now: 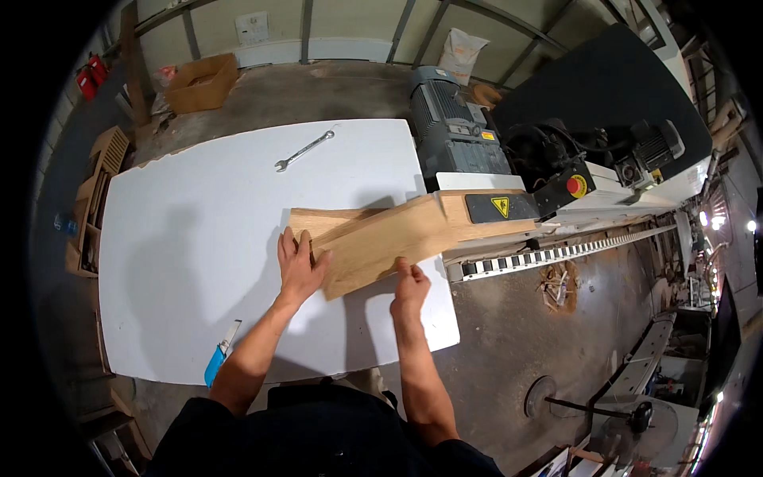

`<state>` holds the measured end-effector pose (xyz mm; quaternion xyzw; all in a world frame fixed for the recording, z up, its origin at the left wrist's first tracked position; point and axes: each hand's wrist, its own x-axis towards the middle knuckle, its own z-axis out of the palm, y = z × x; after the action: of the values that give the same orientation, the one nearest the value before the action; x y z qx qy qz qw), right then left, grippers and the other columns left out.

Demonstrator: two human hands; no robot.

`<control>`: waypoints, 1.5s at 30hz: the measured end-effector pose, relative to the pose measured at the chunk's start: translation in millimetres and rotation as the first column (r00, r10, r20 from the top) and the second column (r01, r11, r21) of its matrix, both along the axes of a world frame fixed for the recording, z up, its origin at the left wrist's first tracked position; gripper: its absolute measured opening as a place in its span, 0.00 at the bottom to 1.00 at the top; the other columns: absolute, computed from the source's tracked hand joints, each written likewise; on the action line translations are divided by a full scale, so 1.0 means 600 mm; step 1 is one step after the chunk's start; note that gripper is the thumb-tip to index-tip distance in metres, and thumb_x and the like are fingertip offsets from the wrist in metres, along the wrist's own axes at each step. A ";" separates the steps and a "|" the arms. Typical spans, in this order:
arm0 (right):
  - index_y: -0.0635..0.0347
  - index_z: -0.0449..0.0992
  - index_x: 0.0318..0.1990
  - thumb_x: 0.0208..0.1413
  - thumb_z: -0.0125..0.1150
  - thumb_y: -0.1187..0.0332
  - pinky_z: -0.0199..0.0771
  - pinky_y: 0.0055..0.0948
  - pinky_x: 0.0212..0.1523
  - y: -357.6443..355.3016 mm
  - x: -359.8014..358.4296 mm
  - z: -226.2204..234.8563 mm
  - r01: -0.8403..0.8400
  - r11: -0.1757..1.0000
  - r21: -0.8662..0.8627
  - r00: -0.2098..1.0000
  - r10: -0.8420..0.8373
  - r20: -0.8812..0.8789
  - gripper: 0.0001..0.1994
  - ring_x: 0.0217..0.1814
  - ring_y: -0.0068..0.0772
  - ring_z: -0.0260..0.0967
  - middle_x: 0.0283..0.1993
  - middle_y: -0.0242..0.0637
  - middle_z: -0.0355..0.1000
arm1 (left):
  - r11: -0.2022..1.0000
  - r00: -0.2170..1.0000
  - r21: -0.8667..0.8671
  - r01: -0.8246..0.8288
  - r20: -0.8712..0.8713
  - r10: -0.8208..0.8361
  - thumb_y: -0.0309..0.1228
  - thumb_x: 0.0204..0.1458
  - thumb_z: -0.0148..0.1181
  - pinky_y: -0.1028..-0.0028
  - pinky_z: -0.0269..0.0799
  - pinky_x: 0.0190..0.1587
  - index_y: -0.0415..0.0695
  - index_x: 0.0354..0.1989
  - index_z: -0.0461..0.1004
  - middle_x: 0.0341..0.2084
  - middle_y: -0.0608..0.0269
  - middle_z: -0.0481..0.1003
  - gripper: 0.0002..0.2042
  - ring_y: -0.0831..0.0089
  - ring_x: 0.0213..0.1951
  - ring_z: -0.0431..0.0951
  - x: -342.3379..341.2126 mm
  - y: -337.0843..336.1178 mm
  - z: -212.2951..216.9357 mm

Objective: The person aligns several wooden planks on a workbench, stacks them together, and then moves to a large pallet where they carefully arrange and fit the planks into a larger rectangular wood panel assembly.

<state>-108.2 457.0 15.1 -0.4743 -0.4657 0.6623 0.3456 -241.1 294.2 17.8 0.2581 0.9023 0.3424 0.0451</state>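
Observation:
A flat wooden board (381, 242) lies tilted on the white table (199, 238), its far end reaching toward the machine (509, 207). Under it a second wooden piece (326, 219) shows at the left. My left hand (300, 264) rests on the board's near left corner, fingers wrapped over the edge. My right hand (412, 285) grips the board's near edge further right. Both forearms come up from the lower edge of the picture.
A metal wrench (304, 150) lies at the table's far side. A blue-handled tool (218, 359) sits at the near edge. A grey motor (449, 127) and red stop button (576, 186) are on the machine. A cardboard box (201, 82) stands on the floor beyond.

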 end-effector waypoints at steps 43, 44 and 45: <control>0.56 0.74 0.29 0.54 0.58 0.69 0.62 0.21 0.25 0.114 0.083 -0.012 -0.201 0.979 -0.046 0.975 0.196 -0.101 0.04 0.24 0.18 0.61 0.22 0.26 0.66 | 0.855 0.749 0.463 -0.232 0.646 -0.146 0.24 0.52 0.55 0.76 0.69 0.42 0.36 0.51 0.68 0.36 0.61 0.75 0.17 0.76 0.36 0.73 -0.027 -0.040 0.068; 0.58 0.75 0.29 0.54 0.60 0.67 0.60 0.21 0.25 0.150 0.083 -0.049 -0.181 0.977 0.116 0.983 0.182 0.002 0.05 0.24 0.17 0.60 0.22 0.25 0.66 | 0.915 0.793 0.369 -0.165 0.600 -0.099 0.24 0.51 0.55 0.75 0.69 0.44 0.35 0.50 0.68 0.37 0.57 0.76 0.17 0.72 0.37 0.74 -0.034 -0.033 0.076; 0.59 0.76 0.29 0.53 0.62 0.65 0.59 0.21 0.24 0.181 0.075 -0.087 -0.181 0.944 0.275 0.982 0.159 0.101 0.07 0.23 0.17 0.58 0.22 0.25 0.65 | 0.911 0.794 0.380 -0.161 0.598 -0.109 0.24 0.51 0.55 0.75 0.69 0.44 0.35 0.50 0.68 0.37 0.57 0.76 0.17 0.72 0.37 0.74 -0.043 -0.027 0.064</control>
<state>-63.0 565.5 -37.1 -0.4035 -0.6078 0.5975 0.3330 -266.8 278.3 56.1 0.1255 0.7504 0.5894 0.2717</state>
